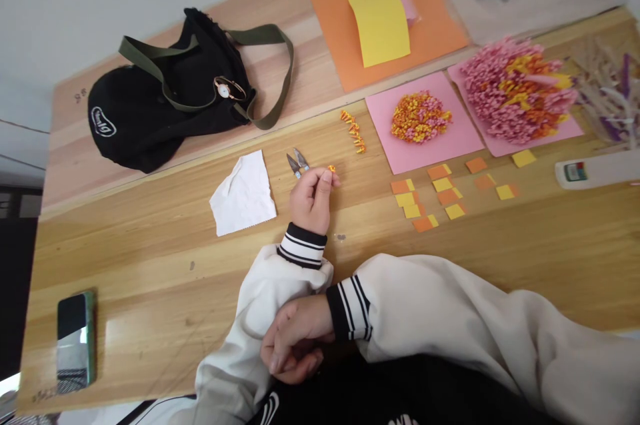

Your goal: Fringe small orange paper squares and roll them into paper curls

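Note:
My left hand [313, 198] reaches out over the wooden table [150, 265] and pinches a tiny orange and yellow rolled paper piece [331, 169] at its fingertips. Small metal snips [297, 162] lie just left of those fingers. A short row of similar rolled pieces [354, 132] lies a little further away. My right hand [295, 342] rests at the near table edge against my left sleeve, its fingers curled in with nothing visible in them.
A torn white paper [244, 195] lies left of the snips. Small orange and yellow squares [440, 195] lie to the right. Pink sheets hold piles of rolled pieces [420, 117] [517, 88]. A black bag with a wristwatch [165, 102], orange and yellow sheets [385, 12], a glue bottle [595, 170] and a phone [75, 338] are also there.

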### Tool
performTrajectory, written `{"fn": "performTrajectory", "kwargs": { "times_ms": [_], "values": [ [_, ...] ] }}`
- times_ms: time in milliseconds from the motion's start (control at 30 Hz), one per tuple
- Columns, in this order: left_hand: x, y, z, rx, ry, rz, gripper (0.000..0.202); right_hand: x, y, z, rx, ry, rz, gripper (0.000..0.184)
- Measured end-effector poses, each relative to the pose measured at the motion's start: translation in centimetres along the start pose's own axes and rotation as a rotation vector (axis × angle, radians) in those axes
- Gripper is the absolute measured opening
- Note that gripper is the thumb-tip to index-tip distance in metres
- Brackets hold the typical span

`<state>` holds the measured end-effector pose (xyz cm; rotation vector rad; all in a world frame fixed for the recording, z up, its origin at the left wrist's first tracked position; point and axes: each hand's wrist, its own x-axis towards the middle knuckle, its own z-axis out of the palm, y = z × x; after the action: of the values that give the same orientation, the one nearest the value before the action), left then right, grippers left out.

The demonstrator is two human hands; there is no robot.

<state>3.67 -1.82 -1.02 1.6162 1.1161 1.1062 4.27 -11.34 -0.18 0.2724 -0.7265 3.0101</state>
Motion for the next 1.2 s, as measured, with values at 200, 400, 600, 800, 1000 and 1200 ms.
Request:
{"fn": "performTrajectory", "kwargs": {
  "times_ms": [200, 400, 600, 800, 1000, 1200],
  "values": [
    [0.01, 0.11, -0.06, 0.03, -0.023, 0.026, 0.037, 0.0, -0.08, 0.05, 0.001, 0.019, 0.008, 0.027],
    [0.0, 0.18, -0.09, 0.062, -0.035, 0.069, 0.033, -0.11, -0.21, 0.22, -0.001, 0.022, -0.002, 0.024],
    [0.07, 0.0, -0.13, 0.047, -0.027, 0.097, 0.03, -0.05, -0.16, 0.19, 0.016, 0.014, -0.005, 0.024],
    [0.01, -0.36, 0.01, 0.014, -0.01, 0.115, 0.025, -0.02, -0.09, 0.17, 0.006, 0.014, 0.004, 0.025],
    [-0.05, -0.5, 0.15, -0.016, 0.001, 0.102, 0.023, -0.14, -0.16, 0.13, -0.009, 0.022, 0.003, 0.026],
    [-0.07, -0.52, 0.12, -0.019, 0.005, 0.092, 0.022, 0.02, 0.01, -0.06, 0.004, -0.002, -0.007, 0.025]
  ]
}}
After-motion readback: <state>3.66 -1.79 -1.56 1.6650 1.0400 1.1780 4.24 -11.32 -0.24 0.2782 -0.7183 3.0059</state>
